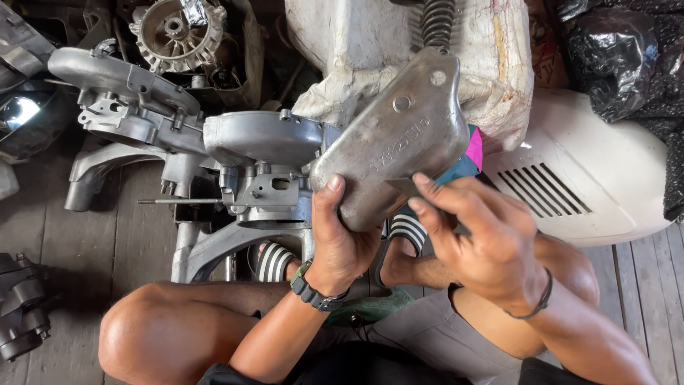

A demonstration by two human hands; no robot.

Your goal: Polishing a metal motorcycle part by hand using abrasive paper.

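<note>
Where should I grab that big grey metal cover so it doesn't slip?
Take the metal cover by its rounded lower end, coming from below, as the left hand does: the thumb lies on the face and the palm cups the edge. It looks smooth and tilted, so a second hand probably helps.

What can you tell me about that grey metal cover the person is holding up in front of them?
The metal cover is a rounded, roughly triangular cast piece in dull, scuffed grey, like aluminium. It has two round bosses near its narrow top end and raised characters along one side. It is tilted, narrow end up, near a coiled spring. The left hand grips its lower edge, thumb on its face. The right hand presses a small dark flat piece against its lower right edge.
</note>
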